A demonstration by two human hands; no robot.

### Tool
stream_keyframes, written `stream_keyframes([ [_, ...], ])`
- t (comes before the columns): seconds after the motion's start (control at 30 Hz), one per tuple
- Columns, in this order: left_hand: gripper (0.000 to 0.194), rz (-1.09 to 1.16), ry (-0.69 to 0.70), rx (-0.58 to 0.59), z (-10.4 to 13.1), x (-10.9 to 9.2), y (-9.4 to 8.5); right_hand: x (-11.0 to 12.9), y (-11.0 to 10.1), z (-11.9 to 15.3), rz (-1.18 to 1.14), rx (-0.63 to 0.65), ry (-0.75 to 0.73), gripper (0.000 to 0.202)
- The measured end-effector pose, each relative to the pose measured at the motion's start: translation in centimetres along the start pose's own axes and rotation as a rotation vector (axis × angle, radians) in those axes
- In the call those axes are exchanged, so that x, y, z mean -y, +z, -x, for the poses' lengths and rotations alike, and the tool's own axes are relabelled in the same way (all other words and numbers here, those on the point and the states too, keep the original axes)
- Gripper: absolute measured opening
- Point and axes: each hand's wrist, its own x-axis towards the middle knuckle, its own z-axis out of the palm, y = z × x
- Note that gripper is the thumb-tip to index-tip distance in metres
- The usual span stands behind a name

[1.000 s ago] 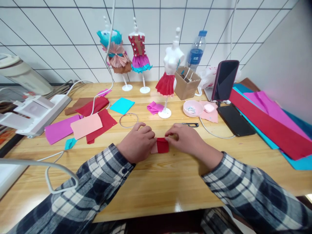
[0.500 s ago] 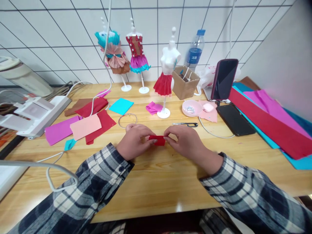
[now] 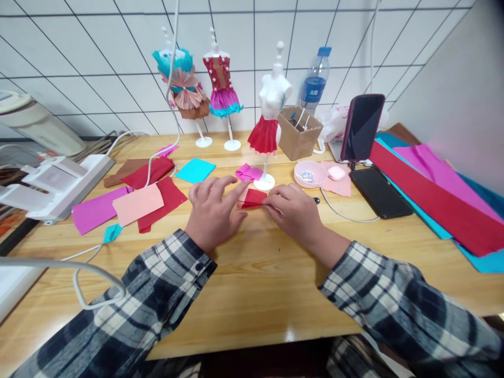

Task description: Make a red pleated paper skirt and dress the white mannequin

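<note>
A small folded red paper [image 3: 253, 198], with layered edges and a pale pink part at its left, is between my hands near the middle of the table. My right hand [image 3: 293, 212] pinches its right end between thumb and fingers. Beside its left end, my left hand [image 3: 216, 210] has its fingers spread and holds nothing. Just behind stands a white mannequin [image 3: 271, 94] in a red pleated skirt [image 3: 263, 136]. A crumpled magenta piece [image 3: 248, 172] lies by its base.
Two dressed mannequins [image 3: 183, 84] [image 3: 220, 79] stand at the back. Coloured paper sheets [image 3: 137, 205] lie left, long strips [image 3: 433, 194] right. A pink dish [image 3: 310, 174], cardboard box [image 3: 300, 133], bottle [image 3: 315, 81] and black phone [image 3: 380, 193] are right of centre. White cables [image 3: 98, 278] cross the left.
My left hand has let go of the red paper and spread its fingers. The paper has moved forward, with my right hand still on it and now covering most of the small cutter.
</note>
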Motion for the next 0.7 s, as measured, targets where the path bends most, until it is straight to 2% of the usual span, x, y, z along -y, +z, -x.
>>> stream_keyframes([
  [0.07, 0.049, 0.039, 0.081, 0.082, 0.25, -0.16, -0.04, -0.03, 0.18, 0.14, 0.004, 0.067, -0.032, 0.020],
  [0.2, 0.016, 0.112, 0.151, 0.181, 0.63, -0.40, 0.27, -0.14, 0.19, 0.56, -0.060, 0.197, -0.021, 0.012],
  [0.43, 0.015, 0.138, 0.096, 0.306, 0.60, -0.39, 0.69, -0.71, 0.06, 0.60, -0.167, 0.336, 0.041, 0.007],
  [0.57, 0.014, 0.165, 0.070, 0.343, 0.61, -0.43, 0.64, -0.50, -0.15, 0.84, -0.258, 0.278, 0.039, 0.037],
  [0.6, 0.015, 0.169, 0.067, 0.348, 0.62, -0.45, 0.63, -0.44, -0.16, 0.89, -0.269, 0.275, 0.026, 0.039],
  [0.7, 0.015, 0.176, 0.063, 0.358, 0.62, -0.45, 0.64, -0.36, 0.00, 0.89, -0.251, 0.322, 0.021, 0.028],
])
